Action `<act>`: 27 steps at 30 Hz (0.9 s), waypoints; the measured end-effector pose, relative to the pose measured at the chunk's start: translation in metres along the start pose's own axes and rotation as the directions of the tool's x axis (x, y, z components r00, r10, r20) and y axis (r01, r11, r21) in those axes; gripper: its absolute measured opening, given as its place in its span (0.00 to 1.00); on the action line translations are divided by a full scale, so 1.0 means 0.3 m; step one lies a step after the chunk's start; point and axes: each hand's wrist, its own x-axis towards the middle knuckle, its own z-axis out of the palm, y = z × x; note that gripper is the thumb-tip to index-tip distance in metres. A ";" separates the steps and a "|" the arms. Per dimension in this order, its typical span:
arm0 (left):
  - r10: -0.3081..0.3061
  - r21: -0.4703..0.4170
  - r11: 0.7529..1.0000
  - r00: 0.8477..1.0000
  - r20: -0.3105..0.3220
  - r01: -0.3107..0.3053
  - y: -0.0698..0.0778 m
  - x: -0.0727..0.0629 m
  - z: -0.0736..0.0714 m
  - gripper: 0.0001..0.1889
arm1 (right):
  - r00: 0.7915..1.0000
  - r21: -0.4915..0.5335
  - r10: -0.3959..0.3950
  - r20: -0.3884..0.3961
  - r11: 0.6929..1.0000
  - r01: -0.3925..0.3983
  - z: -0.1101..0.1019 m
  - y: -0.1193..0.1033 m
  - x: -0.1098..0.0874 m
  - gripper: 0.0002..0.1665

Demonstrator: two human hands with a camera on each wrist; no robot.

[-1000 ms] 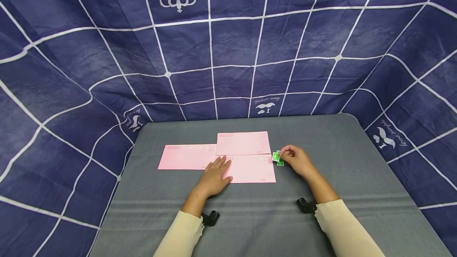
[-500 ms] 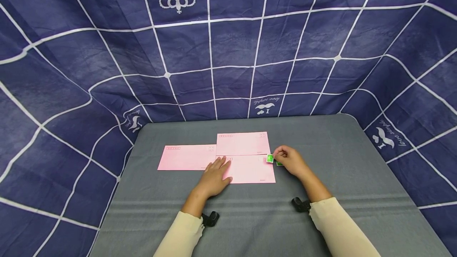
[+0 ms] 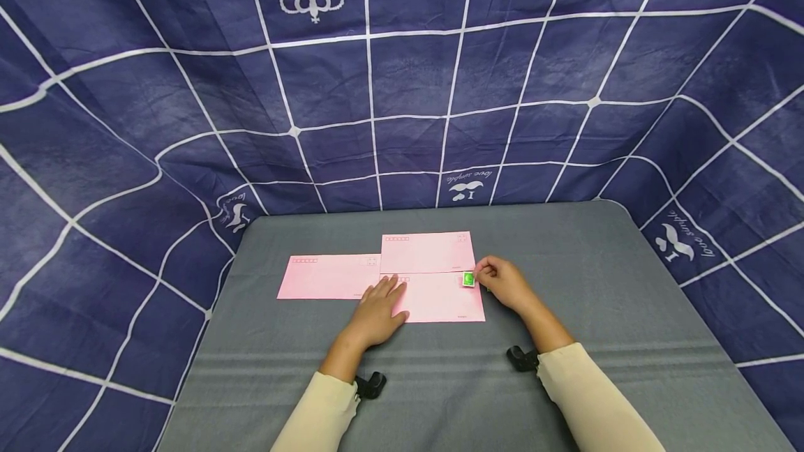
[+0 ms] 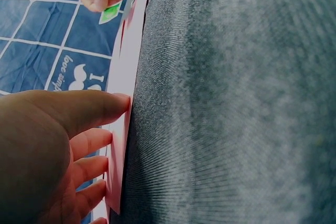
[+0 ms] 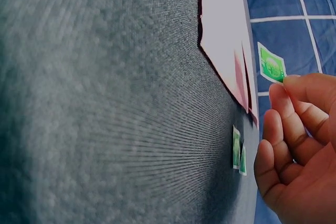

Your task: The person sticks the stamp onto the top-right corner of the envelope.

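Observation:
Between thumb and index finger my right hand pinches a small green postage stamp by its corner. In the head view the stamp overlaps the top right corner of the front pink envelope; the right wrist view shows it raised above the paper. My left hand rests with spread fingers on the left part of that same envelope, thumb near its lower edge. Two more green stamps lie on the cloth just right of the envelope, mostly hidden by my right hand in the head view.
A second pink envelope lies directly behind the front one, and a third envelope to the left. All are on a grey cloth-covered table. A blue curtain with white lines encloses the back and sides.
My right hand has moved left with the pinched stamp, from over the other stamps on the cloth to the front envelope's top right corner. My left hand has stayed in place.

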 end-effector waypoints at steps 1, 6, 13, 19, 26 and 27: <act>-0.001 0.000 1.000 1.000 0.001 0.001 0.000 0.000 0.000 0.33 | 1.000 -0.006 0.000 -0.002 1.000 0.000 0.001 -0.003 0.001 0.03; 0.000 0.008 1.000 1.000 0.004 0.000 -0.003 0.003 0.004 0.33 | 1.000 -0.026 -0.005 -0.006 1.000 0.005 0.009 -0.009 0.009 0.02; -0.005 0.006 1.000 1.000 0.006 0.005 -0.002 0.001 0.001 0.33 | 1.000 -0.046 -0.029 0.000 0.999 0.029 0.022 -0.007 0.023 0.02; -0.001 0.000 1.000 1.000 0.001 0.001 0.001 0.000 -0.001 0.33 | 0.999 -0.090 -0.045 0.007 0.995 0.045 0.030 -0.004 0.035 0.02; 0.002 0.002 1.000 1.000 0.001 -0.002 -0.004 0.001 0.002 0.33 | 0.999 -0.116 -0.044 0.023 0.992 0.046 0.037 -0.007 0.044 0.04; 0.001 0.002 1.000 1.000 0.001 -0.001 -0.004 0.002 0.002 0.33 | 0.999 -0.118 -0.044 0.026 0.992 0.046 0.038 -0.008 0.045 0.04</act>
